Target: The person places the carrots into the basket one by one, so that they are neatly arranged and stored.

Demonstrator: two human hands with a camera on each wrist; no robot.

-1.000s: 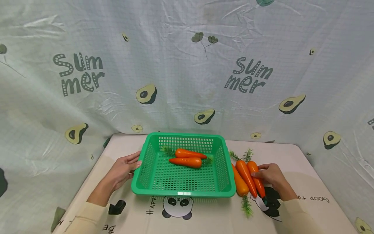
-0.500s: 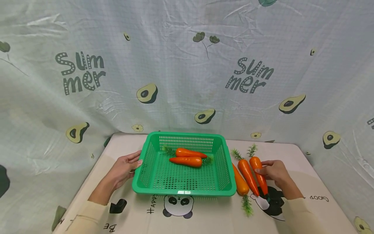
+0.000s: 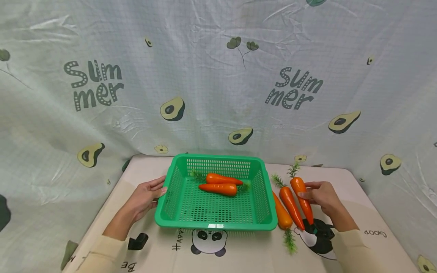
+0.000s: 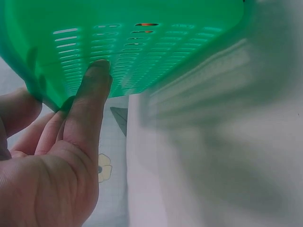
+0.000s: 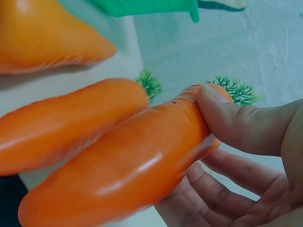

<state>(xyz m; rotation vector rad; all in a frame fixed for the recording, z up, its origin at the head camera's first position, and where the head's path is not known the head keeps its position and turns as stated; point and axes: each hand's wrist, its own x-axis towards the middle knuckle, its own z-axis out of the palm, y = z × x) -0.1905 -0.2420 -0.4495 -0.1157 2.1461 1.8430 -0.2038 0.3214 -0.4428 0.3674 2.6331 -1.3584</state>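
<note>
My left hand [image 3: 142, 198] holds the left rim of a green plastic basket [image 3: 216, 226], its thumb at the rim and its fingers against the slotted outer wall [image 4: 125, 56]. Two orange carrots, an upper one [image 3: 222, 179] and a lower one [image 3: 220, 189], lie inside the basket. At the right, my right hand [image 3: 324, 198] pinches a carrot [image 3: 297, 185] near its leafy top, thumb on one side and fingers on the other. A second carrot [image 3: 290, 206] lies just left of it. Beside the basket's right wall rests a paler orange carrot [image 3: 282, 216], partly hidden by the rim.
A light tabletop [image 3: 239, 254] printed with a panda and lettering carries everything. Behind it hangs a pale curtain [image 3: 211, 87] with avocado prints, close to the table's back edge.
My right hand has drawn its carrot up and to the right, away from the neighbouring carrot, leaving a gap between them. The left hand and basket stay in place.
</note>
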